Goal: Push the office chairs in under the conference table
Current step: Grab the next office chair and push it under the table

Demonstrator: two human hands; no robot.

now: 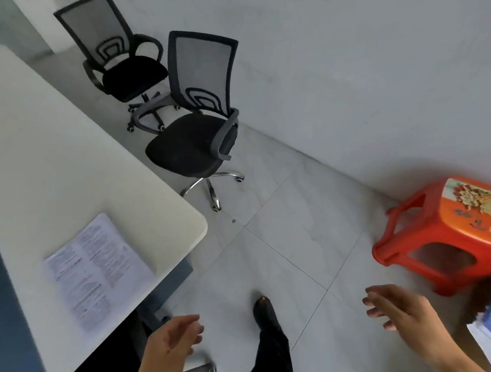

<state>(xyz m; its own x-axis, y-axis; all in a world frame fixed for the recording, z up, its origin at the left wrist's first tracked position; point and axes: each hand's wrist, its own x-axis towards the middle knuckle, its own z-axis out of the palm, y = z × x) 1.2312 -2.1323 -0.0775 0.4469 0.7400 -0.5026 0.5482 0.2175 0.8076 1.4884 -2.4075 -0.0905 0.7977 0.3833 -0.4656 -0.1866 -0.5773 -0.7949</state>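
Observation:
Two black mesh-back office chairs stand out on the tiled floor, apart from the white conference table [49, 146] on the left. The nearer chair [195, 143] has a chrome wheeled base and faces the table's long edge. The farther chair [128, 69] sits behind it, near the wall. My left hand [176, 338] hangs open low in the view, by the table's near corner. My right hand [395, 309] is also open, fingers spread, over the floor. Neither hand touches a chair.
A printed paper [94, 267] lies on the table near its corner. A red plastic stool [454, 233] stands at the right by the white wall. My foot in a dark shoe [265, 311] is on the floor between my hands. A chair's chrome leg [199, 371] shows at the bottom.

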